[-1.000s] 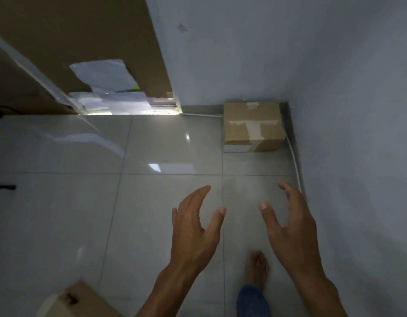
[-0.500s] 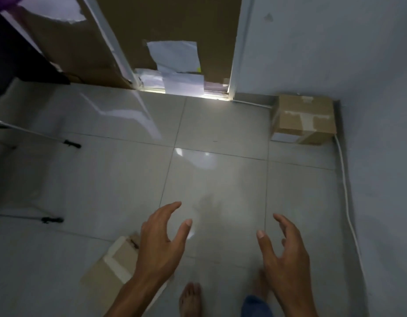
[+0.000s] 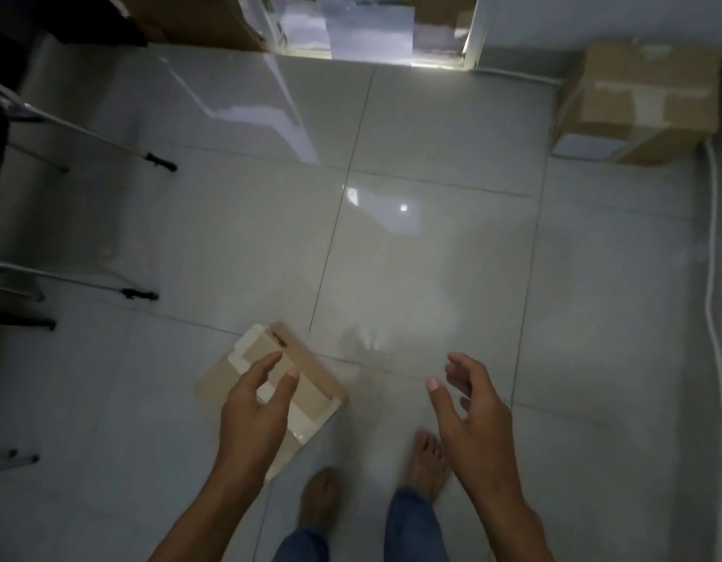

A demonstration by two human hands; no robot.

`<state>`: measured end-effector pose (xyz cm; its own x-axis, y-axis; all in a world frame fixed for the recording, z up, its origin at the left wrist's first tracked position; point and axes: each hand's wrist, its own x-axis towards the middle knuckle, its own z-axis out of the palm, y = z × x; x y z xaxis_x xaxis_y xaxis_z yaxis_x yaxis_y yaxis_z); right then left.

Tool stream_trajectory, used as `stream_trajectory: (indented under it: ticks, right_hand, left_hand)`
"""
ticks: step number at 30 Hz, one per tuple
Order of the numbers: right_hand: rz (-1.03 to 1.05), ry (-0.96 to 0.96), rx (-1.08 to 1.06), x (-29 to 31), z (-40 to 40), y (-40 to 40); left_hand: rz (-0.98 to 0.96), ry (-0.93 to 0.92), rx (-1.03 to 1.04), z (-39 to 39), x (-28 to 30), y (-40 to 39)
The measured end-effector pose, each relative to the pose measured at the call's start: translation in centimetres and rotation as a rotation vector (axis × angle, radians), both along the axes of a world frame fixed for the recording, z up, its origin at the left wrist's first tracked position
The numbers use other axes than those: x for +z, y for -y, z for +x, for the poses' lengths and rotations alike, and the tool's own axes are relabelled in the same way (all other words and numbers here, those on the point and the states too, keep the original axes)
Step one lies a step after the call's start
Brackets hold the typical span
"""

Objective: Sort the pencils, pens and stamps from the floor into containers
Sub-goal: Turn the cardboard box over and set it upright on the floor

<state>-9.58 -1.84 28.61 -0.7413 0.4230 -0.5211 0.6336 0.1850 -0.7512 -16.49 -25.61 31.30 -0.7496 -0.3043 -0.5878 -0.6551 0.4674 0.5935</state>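
Container, a flat tan cardboard box (image 3: 306, 371), lies on the pale tiled floor (image 3: 391, 257) directly under the left hand (image 3: 256, 407), which hovers above it with fingers loosely spread and holding nothing. A bigger taped carton (image 3: 643, 107) sits in the corner, well beyond the right hand (image 3: 472, 407). That hand hangs empty too, fingers relaxed and apart. Two bare feet (image 3: 428, 464) stand just below the hands. No pencils, pens or stamps can be made out.
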Motion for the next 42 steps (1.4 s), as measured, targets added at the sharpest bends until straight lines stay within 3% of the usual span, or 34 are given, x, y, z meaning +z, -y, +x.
stream_trajectory:
  ticks: [6,12,19,25,30,33,38,42]
  right_hand:
    - [-0.002,0.180,0.095,-4.7,3.9,7.4]
    - [0.063,0.179,0.199,-8.2,3.7,15.0]
    - [0.085,0.159,0.280,-21.7,-1.6,24.9]
    - [0.194,0.306,0.438,-29.8,-3.2,30.4]
    - [0.277,0.368,0.391,-29.4,-2.1,30.1]
    - [0.331,0.385,0.315,-26.8,-2.1,27.6]
    - [0.305,0.366,0.115,-20.1,-1.8,21.3]
    - [0.315,0.299,-0.101,-14.2,-2.4,14.6]
  left_hand:
    - [-0.072,0.107,0.018,4.3,-4.6,6.2]
    - [-0.060,0.155,0.071,6.5,-11.4,13.8]
    - [-0.016,0.315,0.444,6.9,-24.1,18.7]
    - [0.109,0.229,0.487,9.3,-30.8,20.7]
    - [0.182,0.168,0.384,10.3,-30.1,21.5]
    - [0.113,0.192,0.226,9.2,-27.4,20.4]
    - [-0.034,0.112,-0.015,4.1,-19.8,14.4]
    - [-0.039,0.047,-0.188,0.3,-14.1,6.5]
